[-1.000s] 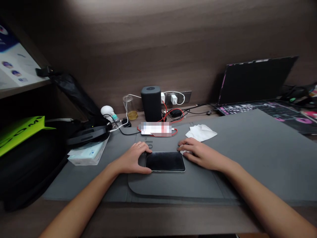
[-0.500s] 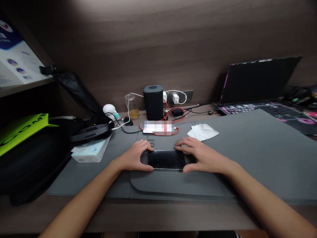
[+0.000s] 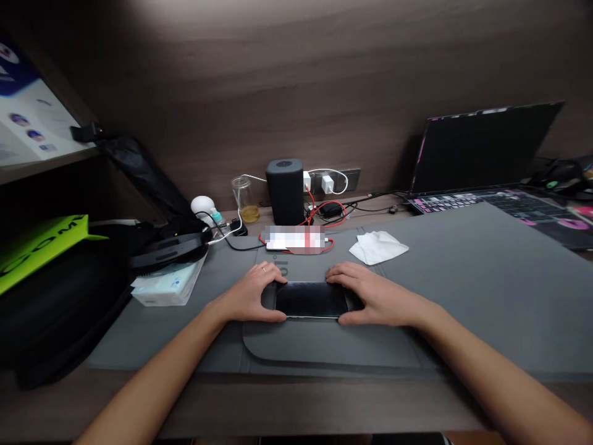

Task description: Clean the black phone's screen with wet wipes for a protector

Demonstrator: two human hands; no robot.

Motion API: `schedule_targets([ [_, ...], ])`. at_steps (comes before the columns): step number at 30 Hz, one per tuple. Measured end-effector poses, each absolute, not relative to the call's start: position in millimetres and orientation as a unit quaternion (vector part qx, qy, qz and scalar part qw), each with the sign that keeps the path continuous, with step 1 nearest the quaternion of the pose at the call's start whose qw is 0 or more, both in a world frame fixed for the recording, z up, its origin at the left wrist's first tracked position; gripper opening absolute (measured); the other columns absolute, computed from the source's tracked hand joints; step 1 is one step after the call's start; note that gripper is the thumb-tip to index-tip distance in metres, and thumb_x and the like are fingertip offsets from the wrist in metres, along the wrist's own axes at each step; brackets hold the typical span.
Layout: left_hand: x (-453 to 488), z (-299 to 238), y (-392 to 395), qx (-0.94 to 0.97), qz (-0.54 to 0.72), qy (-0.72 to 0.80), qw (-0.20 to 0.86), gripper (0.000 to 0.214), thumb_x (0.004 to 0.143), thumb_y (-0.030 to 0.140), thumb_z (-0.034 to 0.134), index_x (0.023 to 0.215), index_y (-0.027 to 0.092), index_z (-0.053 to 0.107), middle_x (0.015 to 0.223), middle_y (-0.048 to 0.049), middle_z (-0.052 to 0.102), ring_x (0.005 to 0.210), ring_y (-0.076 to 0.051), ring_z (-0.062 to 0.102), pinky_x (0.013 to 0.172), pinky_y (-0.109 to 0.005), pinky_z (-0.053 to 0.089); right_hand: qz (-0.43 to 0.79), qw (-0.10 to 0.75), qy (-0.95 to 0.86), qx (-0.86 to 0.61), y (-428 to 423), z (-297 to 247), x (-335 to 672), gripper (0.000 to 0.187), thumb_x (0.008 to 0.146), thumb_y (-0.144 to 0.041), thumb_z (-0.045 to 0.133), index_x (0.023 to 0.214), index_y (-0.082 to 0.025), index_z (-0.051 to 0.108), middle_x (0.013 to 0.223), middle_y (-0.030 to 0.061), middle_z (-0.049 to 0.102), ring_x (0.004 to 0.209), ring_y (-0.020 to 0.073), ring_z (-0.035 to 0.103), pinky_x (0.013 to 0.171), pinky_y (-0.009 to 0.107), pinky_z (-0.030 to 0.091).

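A black smartphone (image 3: pixel 311 300) lies flat and sideways, dark screen up, on a grey padded sleeve or mat (image 3: pixel 324 346). Around its left end curls my left hand (image 3: pixel 254 293), thumb on the near edge and fingers on the far edge; a ring shows on one finger. My right hand (image 3: pixel 370 293) grips the right end the same way. Just beyond the phone, a second device with a blurred-out screen (image 3: pixel 296 238) is joined to a red cable (image 3: pixel 331 244). A crumpled white tissue (image 3: pixel 378 247) rests behind my right hand.
At the back stand a black speaker (image 3: pixel 285 191) and a glass jar (image 3: pixel 245 201), near plugged-in white chargers (image 3: pixel 327 184) and tangled cables. An open laptop (image 3: pixel 486 148) is at right. A tissue pack (image 3: pixel 169 284) and black bag (image 3: pixel 55 309) lie left.
My right hand has shifted slightly left, its thumb and fingers now further over the phone's right end. My left hand stays about where it was. The view has moved a little.
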State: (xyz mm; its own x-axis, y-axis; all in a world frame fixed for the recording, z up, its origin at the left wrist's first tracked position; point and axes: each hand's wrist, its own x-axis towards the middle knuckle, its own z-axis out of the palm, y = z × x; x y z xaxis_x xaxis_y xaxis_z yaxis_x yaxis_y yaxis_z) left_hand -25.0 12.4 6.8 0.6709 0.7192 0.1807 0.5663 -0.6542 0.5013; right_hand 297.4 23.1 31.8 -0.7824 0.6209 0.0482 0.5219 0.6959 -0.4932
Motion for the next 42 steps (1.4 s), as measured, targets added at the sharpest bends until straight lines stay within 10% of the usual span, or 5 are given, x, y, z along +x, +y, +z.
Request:
schedule_targets([
  [21, -26.1, 6.2, 13.8, 0.888, 0.193, 0.359, 0.212, 0.055, 0.075, 0.046, 0.081, 0.120, 0.022, 0.060, 0.115, -0.0076, 0.062, 0.109, -0.028, 0.055, 0.099, -0.043, 0.044, 0.246, 0.105, -0.911, -0.315, 25.1, 30.2, 300.2, 0.058, 0.084, -0.054, 0.070, 0.128, -0.017, 0.059, 0.132, 0.0126, 0.056, 0.122, 0.0287, 0.051, 0.106, 0.042, 0.042],
  [35, -26.1, -7.1, 21.5, 0.840, 0.268, 0.424, 0.207, 0.044, 0.107, 0.041, 0.028, 0.137, 0.021, 0.053, 0.114, -0.0081, 0.066, 0.110, -0.025, 0.057, 0.103, -0.045, 0.042, 0.206, 0.238, -0.852, -0.417, 43.0, 20.5, 290.0, 0.052, 0.105, -0.051, 0.030, 0.082, -0.020, 0.065, 0.088, 0.0089, 0.065, 0.086, 0.0235, 0.059, 0.081, 0.037, 0.047],
  [42, -27.2, -9.1, 22.5, 0.815, 0.284, 0.483, 0.152, 0.048, 0.104, 0.042, 0.039, 0.145, 0.017, 0.042, 0.124, -0.0108, 0.061, 0.109, -0.026, 0.055, 0.102, -0.045, 0.043, 0.135, 0.229, -0.844, -0.466, 47.1, 19.2, 303.3, 0.043, 0.099, -0.051, 0.043, 0.111, -0.018, 0.068, 0.102, 0.0129, 0.066, 0.095, 0.0277, 0.061, 0.083, 0.040, 0.048],
])
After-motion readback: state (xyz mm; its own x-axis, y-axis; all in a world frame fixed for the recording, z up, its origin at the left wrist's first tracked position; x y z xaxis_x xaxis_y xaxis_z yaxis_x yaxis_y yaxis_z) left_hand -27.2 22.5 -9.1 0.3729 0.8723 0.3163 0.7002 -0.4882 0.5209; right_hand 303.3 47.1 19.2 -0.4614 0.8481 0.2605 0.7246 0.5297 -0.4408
